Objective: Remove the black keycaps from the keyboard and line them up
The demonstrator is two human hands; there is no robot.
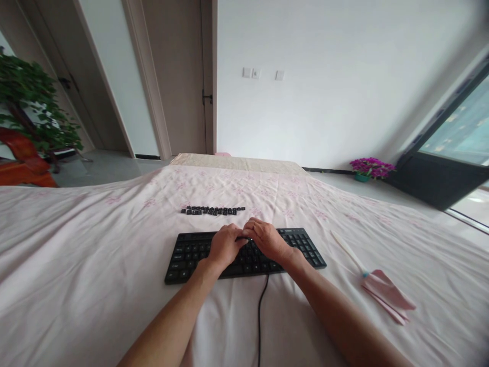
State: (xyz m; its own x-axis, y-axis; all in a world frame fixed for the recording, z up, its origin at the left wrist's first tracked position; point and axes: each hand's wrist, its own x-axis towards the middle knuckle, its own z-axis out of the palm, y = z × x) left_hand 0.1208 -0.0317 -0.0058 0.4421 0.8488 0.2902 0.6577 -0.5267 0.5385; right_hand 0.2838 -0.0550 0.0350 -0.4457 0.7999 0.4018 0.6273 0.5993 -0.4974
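A black keyboard [187, 259] lies on the cloth in front of me, its cable [260, 311] running from the near edge toward me. Over its middle, my left hand [226, 243] is closed, thumb and fingers drawn together toward the right. My right hand [265, 237] meets it there, fingers curled down and pressed together near the far side of the keys. Whatever sits between the fingertips is hidden or too small to name. Beyond the keyboard, several loose black keycaps [214, 210] are set out in rough rows.
A cleaning brush with a white handle [349, 253] and a folded pink cloth [385, 295] lie at the right. Pale, flowered fabric [114, 244] covers the surface in wrinkles. Purple flowers [371, 167] stand on the floor, while a leafy plant [30, 97] is at the left.
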